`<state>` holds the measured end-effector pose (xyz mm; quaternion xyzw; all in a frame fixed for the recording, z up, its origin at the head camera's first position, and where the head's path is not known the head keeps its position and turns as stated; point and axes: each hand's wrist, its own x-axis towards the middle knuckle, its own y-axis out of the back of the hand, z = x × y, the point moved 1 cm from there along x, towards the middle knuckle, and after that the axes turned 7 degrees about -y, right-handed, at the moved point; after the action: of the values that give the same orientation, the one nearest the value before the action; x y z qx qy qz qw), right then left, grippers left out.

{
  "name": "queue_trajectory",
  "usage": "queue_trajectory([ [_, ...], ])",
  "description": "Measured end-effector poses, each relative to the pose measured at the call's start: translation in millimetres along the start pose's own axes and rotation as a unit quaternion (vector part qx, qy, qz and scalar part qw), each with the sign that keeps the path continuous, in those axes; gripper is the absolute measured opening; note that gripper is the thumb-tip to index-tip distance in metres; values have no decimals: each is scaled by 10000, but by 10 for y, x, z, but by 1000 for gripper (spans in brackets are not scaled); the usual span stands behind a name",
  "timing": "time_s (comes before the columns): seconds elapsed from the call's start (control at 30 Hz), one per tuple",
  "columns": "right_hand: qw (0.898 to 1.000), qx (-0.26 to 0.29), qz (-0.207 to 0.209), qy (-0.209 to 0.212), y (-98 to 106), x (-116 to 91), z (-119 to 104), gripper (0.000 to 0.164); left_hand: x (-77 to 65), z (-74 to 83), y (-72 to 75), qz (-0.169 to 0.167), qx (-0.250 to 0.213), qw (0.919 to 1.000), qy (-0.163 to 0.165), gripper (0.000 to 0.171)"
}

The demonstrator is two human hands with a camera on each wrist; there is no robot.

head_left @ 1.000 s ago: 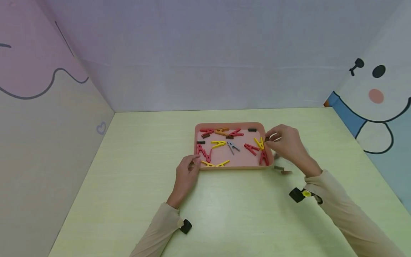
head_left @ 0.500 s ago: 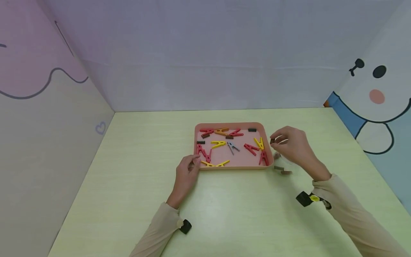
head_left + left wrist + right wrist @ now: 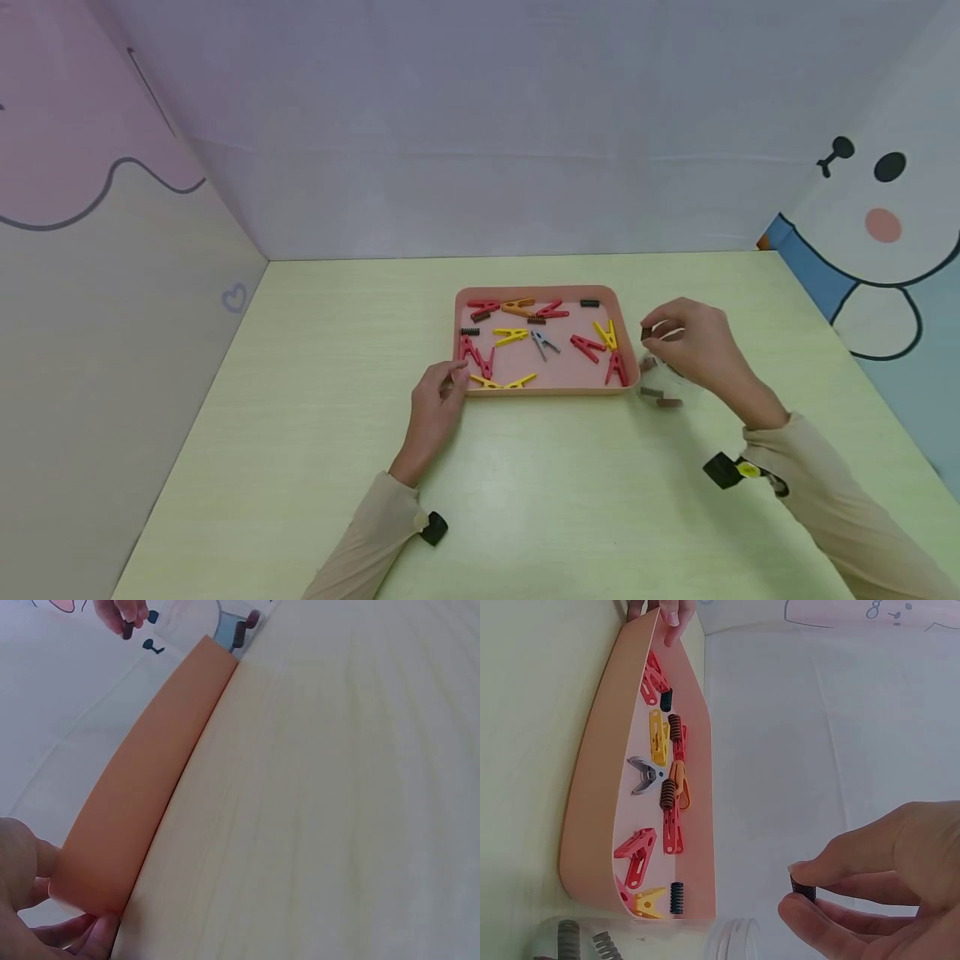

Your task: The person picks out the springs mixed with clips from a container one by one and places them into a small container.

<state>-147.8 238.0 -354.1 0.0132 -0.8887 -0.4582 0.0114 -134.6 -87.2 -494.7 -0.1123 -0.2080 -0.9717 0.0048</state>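
My right hand (image 3: 693,342) pinches a dark coil spring (image 3: 803,887) between thumb and fingertips, above and beyond the tray's right side. Below it, a clear plastic container (image 3: 735,941) has several springs (image 3: 568,941) in it. At the near left corner of the pink tray (image 3: 555,392), my left hand (image 3: 437,408) grips the rim, with fingertips reaching over the wall. Spread in the tray are red clothespins (image 3: 587,348), yellow clothespins (image 3: 511,337), an orange clothespin (image 3: 679,784) and a grey one (image 3: 646,775). Among them lie loose springs, such as a black spring (image 3: 676,898).
The tray stands on a pale wooden table (image 3: 315,367), with the clear container close against its right side. A white cloth wall (image 3: 480,167) rises behind the table's far edge. Printed panels with cartoon figures (image 3: 885,200) flank both sides.
Holding the spring, my right hand has moved right, from the tray's right rim to over the clear container. My left hand stays at the tray's corner.
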Motion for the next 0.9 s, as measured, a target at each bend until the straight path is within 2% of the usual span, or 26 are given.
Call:
queue_trajectory([
  [0.47, 9998, -160, -30, -83, 58, -7, 46, 18, 0, 1, -7, -13, 36, 9999, 98, 29],
  [0.9, 9997, -221, 36, 126, 94, -42, 168, 17, -1, -14, -18, -4, 52, 9999, 102, 29],
])
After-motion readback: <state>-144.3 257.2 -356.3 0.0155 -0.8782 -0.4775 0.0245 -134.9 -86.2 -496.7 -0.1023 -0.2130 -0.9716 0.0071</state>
